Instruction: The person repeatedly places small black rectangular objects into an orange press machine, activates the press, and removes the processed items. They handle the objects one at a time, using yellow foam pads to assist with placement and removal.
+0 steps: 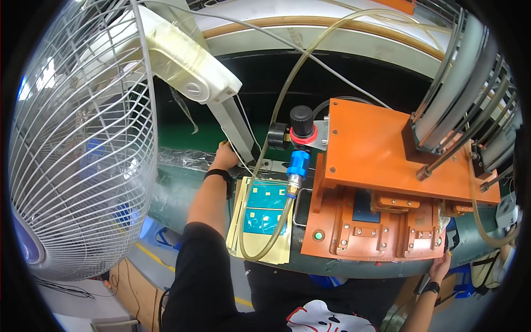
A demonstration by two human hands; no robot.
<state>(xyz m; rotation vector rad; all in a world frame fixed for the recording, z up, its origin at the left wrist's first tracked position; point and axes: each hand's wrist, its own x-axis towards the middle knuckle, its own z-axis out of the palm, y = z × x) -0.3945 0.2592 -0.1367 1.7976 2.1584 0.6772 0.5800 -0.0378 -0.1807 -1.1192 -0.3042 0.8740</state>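
Observation:
My left hand (224, 157) reaches to the bench beside the foot of a slanted grey post (235, 127). Its fingers look curled in; whatever lies within them is hidden. Just right of that wrist, a stack of cream sheets (235, 243) carries blue-green film panels (264, 195) with small pale squares. At the near right corner of an orange press fixture (362, 246), my right hand (440, 267) sits close to the plate's edge. Most of its fingers are hidden, so their grip does not show. A dark flat piece (365, 207) lies in the fixture under the press's orange upper plate (376, 144).
A large caged fan (88, 149) fills the left side. A black-knobbed air regulator (302, 124) with a blue coupling and a looping clear hose (287, 83) hangs over the sheets. Grey cylinders (456, 83) rise above the press. The green bench edge (354, 269) curves along the front.

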